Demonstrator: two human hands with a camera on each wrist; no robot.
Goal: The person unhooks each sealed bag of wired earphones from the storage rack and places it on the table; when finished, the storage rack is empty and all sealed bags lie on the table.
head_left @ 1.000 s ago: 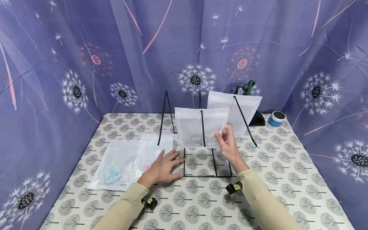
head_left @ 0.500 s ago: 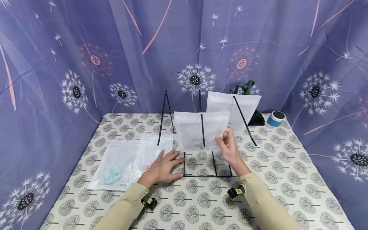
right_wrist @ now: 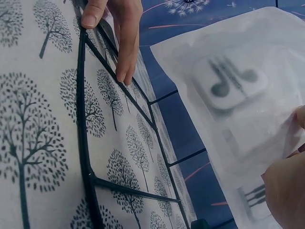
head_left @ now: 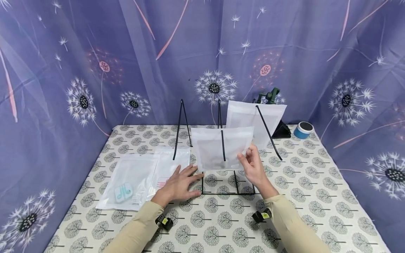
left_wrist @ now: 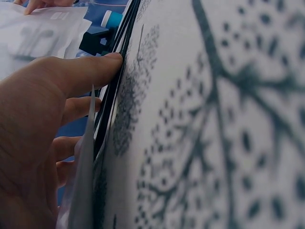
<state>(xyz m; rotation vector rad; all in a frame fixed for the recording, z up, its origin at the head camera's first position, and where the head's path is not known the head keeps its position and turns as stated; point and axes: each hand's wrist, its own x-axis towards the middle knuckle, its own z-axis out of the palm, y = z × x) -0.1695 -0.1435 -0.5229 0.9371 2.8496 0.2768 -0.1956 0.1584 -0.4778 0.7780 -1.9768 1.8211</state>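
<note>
A black wire display rack [head_left: 218,193] stands on the table, its prongs sloping down toward me. On its middle prong hangs a white zip pouch [head_left: 209,149], whose lower right edge my right hand [head_left: 253,165] pinches between thumb and fingers. Through that pouch [right_wrist: 228,109], the right wrist view shows a case with earphones. My left hand [head_left: 178,184] lies with fingers spread, its fingertips and thumb against the rack's base at the left. In the left wrist view the thumb [left_wrist: 90,71] presses on the black wire. A second white pouch [head_left: 243,114] hangs on the right prong.
Left of the rack lie two clear-front pouches, one [head_left: 136,172] with a teal earphone case [head_left: 123,192], the other [head_left: 172,158] with something pink, partly under my left hand. A blue jar [head_left: 303,130] and a dark green stand [head_left: 270,96] are at the back right. A purple curtain [head_left: 177,70] surrounds the table.
My right hand has moved the middle pouch slightly down and toward me along its prong. The left hand stays in place.
</note>
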